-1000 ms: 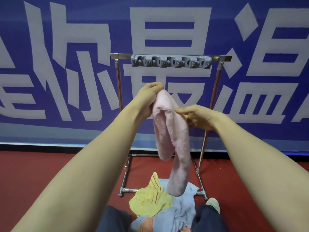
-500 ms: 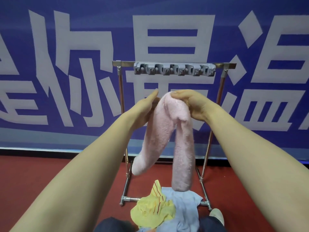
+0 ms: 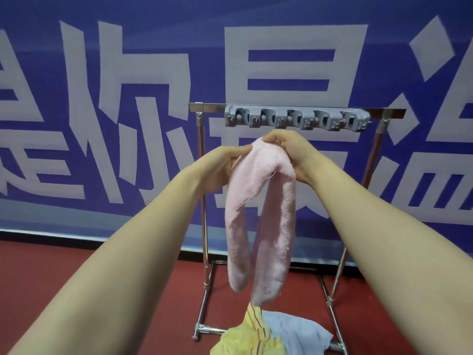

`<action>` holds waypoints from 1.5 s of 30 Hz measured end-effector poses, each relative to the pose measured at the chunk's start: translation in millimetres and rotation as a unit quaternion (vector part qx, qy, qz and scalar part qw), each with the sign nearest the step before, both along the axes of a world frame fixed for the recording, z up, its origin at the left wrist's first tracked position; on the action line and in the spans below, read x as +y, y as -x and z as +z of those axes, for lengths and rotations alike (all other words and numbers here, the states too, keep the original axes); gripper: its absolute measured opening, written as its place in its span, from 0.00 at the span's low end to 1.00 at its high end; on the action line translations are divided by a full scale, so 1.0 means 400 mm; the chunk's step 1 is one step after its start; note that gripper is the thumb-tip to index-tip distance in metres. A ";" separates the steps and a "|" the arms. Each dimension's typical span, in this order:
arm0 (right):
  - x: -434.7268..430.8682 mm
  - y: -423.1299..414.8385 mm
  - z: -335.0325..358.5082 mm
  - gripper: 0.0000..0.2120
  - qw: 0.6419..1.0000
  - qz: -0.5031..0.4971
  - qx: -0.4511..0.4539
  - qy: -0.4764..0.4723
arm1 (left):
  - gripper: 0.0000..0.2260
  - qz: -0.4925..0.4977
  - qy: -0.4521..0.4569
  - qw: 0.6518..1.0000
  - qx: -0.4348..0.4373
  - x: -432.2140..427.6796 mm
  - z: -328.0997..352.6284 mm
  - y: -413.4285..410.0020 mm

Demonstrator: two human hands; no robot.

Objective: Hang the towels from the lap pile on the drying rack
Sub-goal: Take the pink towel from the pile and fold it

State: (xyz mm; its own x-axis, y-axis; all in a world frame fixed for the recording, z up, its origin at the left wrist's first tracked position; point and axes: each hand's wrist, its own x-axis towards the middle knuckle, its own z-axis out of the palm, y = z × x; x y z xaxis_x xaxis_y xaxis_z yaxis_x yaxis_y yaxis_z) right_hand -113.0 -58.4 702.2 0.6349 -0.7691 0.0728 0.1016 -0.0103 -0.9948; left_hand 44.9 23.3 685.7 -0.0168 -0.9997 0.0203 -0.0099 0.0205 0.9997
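A pink towel (image 3: 258, 219) hangs folded in two long strands from both my hands, held up in front of the drying rack (image 3: 294, 112). My left hand (image 3: 225, 162) pinches its top fold from the left, and my right hand (image 3: 291, 147) grips the fold from above and right. Both hands sit just below the rack's grey clip bar (image 3: 297, 120), apart from it. At the bottom edge, a yellow striped towel (image 3: 245, 336) and a light blue towel (image 3: 297, 334) lie piled on my lap.
The metal rack stands on a red floor (image 3: 76, 278) in front of a blue banner wall (image 3: 128, 73) with large white characters. Its side poles (image 3: 203, 201) and base feet (image 3: 202, 331) frame the hanging towel.
Both hands have brought the towel's top fold closer together and higher toward the clip bar. The left strand has swung in and now hangs straight beside the right one.
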 end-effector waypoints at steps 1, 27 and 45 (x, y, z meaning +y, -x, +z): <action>-0.018 -0.014 0.002 0.06 1.000 0.002 -0.004 -0.001 | 0.17 0.002 0.000 1.000 -0.001 -0.017 0.003 -0.014; -0.333 -0.286 0.003 0.04 0.975 -0.150 0.016 0.161 | 0.14 0.184 0.053 0.955 0.228 -0.369 0.051 -0.257; -0.412 -0.413 -0.029 0.13 0.834 -0.303 0.249 0.389 | 0.09 0.269 -0.037 0.961 0.048 -0.518 0.014 -0.335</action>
State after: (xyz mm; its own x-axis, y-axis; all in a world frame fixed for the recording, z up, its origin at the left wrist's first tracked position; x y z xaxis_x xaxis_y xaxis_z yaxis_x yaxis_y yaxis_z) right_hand 52.2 -223.2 690.7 0.2480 -0.8027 0.5423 -0.5808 -0.5713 -0.5799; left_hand 179.1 -184.0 691.4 0.5019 -0.8616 -0.0756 0.0938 -0.0327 0.9951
